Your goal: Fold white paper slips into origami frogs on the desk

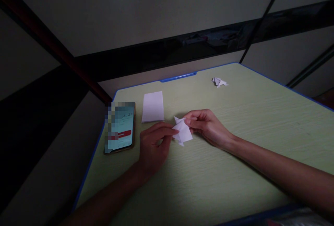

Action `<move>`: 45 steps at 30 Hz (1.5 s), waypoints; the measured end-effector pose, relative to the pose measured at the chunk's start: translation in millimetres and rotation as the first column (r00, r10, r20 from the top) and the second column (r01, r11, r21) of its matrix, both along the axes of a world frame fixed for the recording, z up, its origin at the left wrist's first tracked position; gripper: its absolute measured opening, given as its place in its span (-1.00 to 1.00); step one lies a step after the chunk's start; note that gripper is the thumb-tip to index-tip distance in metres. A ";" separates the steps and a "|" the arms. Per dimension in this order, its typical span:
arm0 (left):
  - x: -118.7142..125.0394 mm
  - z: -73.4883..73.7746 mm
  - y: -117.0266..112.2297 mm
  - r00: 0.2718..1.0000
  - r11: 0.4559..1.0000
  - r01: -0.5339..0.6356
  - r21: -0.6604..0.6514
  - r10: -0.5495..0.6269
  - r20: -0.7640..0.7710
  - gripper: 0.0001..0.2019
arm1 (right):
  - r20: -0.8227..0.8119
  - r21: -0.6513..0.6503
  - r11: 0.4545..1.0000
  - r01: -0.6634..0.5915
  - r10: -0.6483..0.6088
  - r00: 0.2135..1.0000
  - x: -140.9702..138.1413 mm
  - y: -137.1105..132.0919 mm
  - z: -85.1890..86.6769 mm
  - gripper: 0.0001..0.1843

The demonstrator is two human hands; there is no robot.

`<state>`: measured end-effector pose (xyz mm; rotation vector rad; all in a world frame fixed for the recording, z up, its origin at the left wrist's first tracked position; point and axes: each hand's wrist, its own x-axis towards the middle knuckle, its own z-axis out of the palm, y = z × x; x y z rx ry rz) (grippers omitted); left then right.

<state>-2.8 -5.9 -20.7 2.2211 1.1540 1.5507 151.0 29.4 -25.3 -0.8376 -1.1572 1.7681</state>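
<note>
Just above the middle of the tabletop (235,149), two hands pinch a half-folded white paper (184,132).

Left hand (153,146) is in from the near-left, fingers closed on the paper's left edge. Right hand (206,126) is across from the right, fingers clamped on its upper right side. The paper sits between them, low over the surface; whether it touches down, I cannot tell. Just beyond the left hand lies a flat white paper sheet (153,106). Beside that, at the left edge, a phone (121,126) lies face up with its screen lit. Well apart, near the far edge, rests a small folded paper figure (219,82). The surface is pale green with a grain, trimmed by a blue rim (177,77). The room is dim, with a plain wall (130,13) and a dark beam (161,53) behind.
</note>
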 end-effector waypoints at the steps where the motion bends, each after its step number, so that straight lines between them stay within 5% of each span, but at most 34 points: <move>1: -0.2 0.0 0.1 1.000 1.000 0.002 0.011 -0.002 -0.013 -0.82 | -0.003 -0.004 1.000 0.000 0.000 1.000 -0.2 -0.2 0.0 -0.91; 9: -2.3 -2.4 0.7 0.996 0.994 0.006 0.110 0.004 -0.088 -0.83 | -0.064 -0.109 0.993 0.042 -0.050 0.997 -2.8 -3.0 5.4 -0.95; 45: -3.1 -2.9 -1.3 0.991 0.989 -0.006 0.145 0.025 -0.129 -0.82 | -0.126 -0.086 0.994 0.062 -0.073 0.989 -3.9 -6.7 3.9 -0.91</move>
